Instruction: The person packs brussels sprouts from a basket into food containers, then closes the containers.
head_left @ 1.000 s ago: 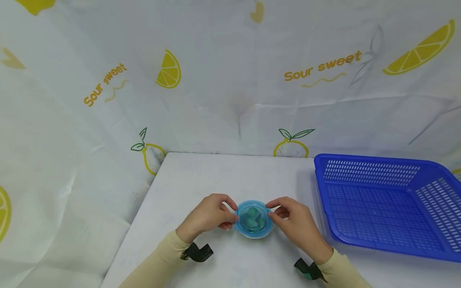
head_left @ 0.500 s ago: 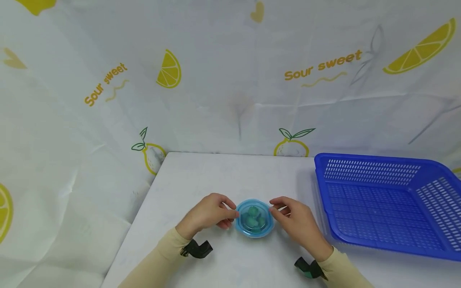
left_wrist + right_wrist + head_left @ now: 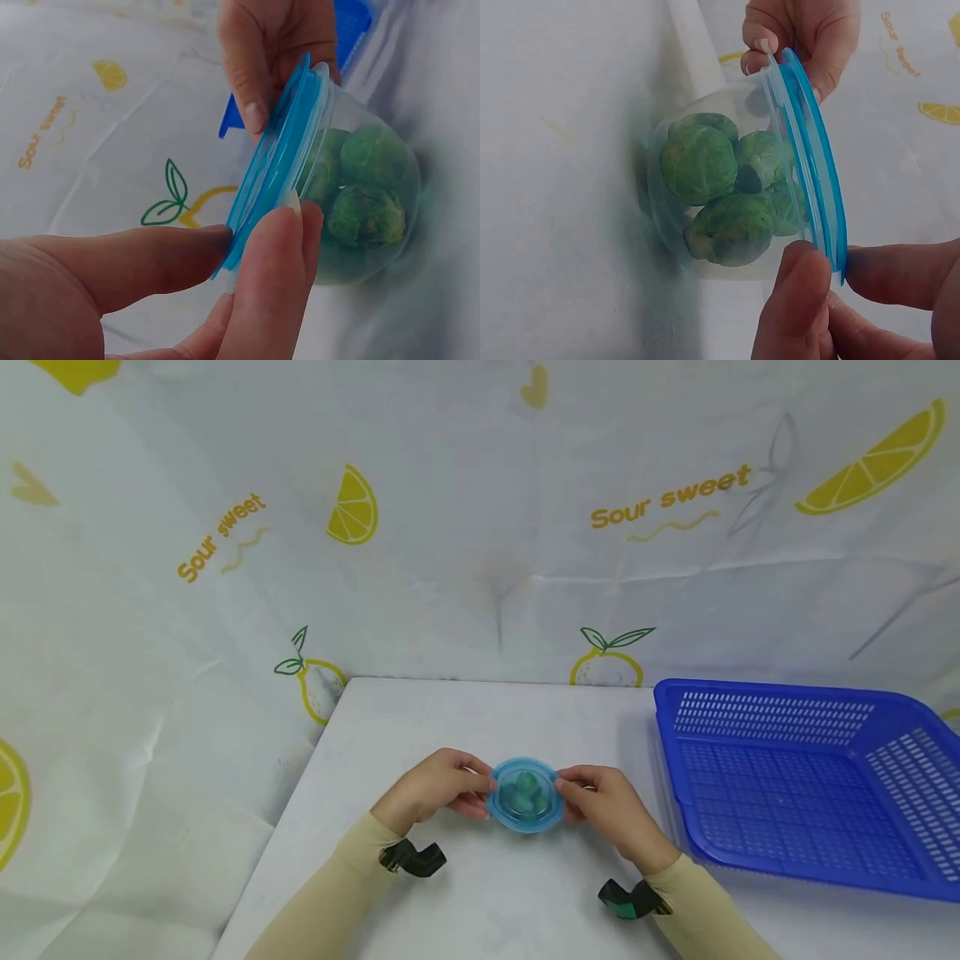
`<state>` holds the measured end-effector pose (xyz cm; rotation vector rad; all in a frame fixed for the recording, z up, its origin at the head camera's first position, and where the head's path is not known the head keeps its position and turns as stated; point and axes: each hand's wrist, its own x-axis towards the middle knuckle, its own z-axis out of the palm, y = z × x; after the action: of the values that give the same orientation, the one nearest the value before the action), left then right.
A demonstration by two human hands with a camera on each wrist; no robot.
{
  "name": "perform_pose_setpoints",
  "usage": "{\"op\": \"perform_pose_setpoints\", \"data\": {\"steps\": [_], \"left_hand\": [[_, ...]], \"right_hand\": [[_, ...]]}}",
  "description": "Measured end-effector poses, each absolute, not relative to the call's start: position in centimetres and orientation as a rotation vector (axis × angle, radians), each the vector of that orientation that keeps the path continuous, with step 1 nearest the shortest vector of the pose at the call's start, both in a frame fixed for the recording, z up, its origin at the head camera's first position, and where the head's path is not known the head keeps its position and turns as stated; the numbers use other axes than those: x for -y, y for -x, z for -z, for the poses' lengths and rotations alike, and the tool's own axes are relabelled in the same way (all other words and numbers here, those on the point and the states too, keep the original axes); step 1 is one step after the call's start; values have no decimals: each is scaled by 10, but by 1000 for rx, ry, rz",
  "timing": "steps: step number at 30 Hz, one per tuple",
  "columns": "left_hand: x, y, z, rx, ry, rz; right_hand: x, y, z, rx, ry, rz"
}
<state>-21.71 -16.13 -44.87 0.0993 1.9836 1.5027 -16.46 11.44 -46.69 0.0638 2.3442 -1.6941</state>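
Note:
A clear plastic bowl [image 3: 739, 101] with a blue lid [image 3: 289, 161] stands between my two hands. Through its wall I see several green Brussels sprouts [image 3: 697, 165]. The lid lies over the rim. My left hand [image 3: 435, 787] pinches the left edge, thumb on the lid and fingers under the rim. On the opposite side my right hand [image 3: 615, 806] grips the edge in the same way, thumb against the lid. Whether the bowl's base touches the table cannot be told.
A blue perforated basket [image 3: 780, 793] sits on the right of the white table [image 3: 420, 718]. A translucent edge shows along the basket's left side. Behind hangs a white sheet [image 3: 465, 527] with lemon prints.
Both hands and the lidded bowl have shifted up in the head view, slightly away from me. The right fingers, loose at the rim half a second ago, now pinch it.

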Motion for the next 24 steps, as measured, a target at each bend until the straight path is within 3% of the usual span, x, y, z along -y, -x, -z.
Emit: {"op": "perform_pose_setpoints", "data": {"steps": [9,24], "left_hand": [[163,233,461,-1931,-79,-1557],[160,233,466,-1920,-63,-1588]], "right_hand": [[-112,180,472,-2302,-88,1768],[-111,185,481,-2206,-144,1850]]}}
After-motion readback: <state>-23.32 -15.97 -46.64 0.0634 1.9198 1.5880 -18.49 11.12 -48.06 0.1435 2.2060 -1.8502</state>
